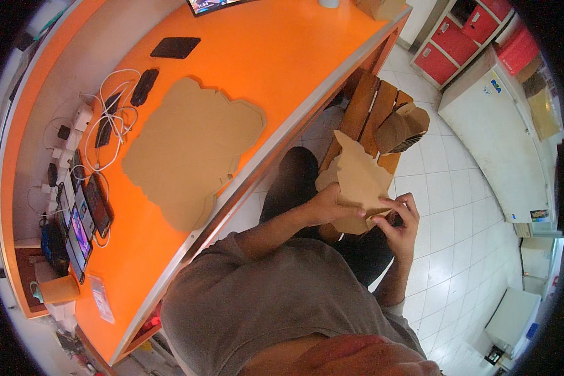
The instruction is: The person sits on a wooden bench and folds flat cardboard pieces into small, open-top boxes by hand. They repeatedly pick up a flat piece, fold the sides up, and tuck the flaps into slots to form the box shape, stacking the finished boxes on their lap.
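Note:
A brown die-cut cardboard box blank (pixel 359 172) lies tilted in front of me, above my lap and the near end of a wooden bench (pixel 362 103). My left hand (pixel 329 205) grips its near left side, thumb on top. At the near right corner, my right hand (pixel 400 224) pinches a small flap with thumb and fingers; that flap stands partly bent up. The fingers beneath the cardboard are hidden. Several folded cardboard boxes (pixel 400 130) sit nested together farther along the bench, just past the blank.
On the orange desk (pixel 257 56) to my left lies a pile of flat cardboard blanks (pixel 185 147). Beyond it are a dark phone (pixel 175 47), tangled white cables (pixel 116 119) and several phones by the wall. A white fridge (pixel 498 131) and red lockers (pixel 442 59) stand right.

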Action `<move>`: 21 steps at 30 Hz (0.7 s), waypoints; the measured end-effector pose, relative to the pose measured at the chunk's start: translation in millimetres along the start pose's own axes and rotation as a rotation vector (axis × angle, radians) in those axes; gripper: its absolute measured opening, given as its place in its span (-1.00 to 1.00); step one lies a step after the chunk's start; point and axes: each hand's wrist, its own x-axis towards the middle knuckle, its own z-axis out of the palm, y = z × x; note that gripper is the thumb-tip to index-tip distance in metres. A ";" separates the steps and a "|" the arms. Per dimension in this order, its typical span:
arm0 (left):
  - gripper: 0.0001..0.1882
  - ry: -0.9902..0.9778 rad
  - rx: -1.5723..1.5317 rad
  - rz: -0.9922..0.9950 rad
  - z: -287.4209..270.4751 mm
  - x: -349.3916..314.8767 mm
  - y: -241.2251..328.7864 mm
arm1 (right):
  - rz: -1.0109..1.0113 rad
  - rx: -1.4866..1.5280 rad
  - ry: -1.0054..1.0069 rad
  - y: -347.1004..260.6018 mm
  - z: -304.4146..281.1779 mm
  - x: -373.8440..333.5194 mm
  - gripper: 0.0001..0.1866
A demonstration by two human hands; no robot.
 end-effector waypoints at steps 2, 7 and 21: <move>-0.43 0.066 0.074 0.081 1.3 1.8 -9.9 | 0.005 -0.026 -0.051 -5.2 -2.0 1.1 -0.70; -0.32 0.101 0.076 -0.051 -9.2 1.1 -41.1 | -0.064 -0.111 0.013 0.9 11.8 -3.3 -0.73; -0.42 -0.089 -0.099 -0.096 3.8 -3.0 -19.5 | 0.076 0.456 0.188 13.2 38.0 -2.7 -0.73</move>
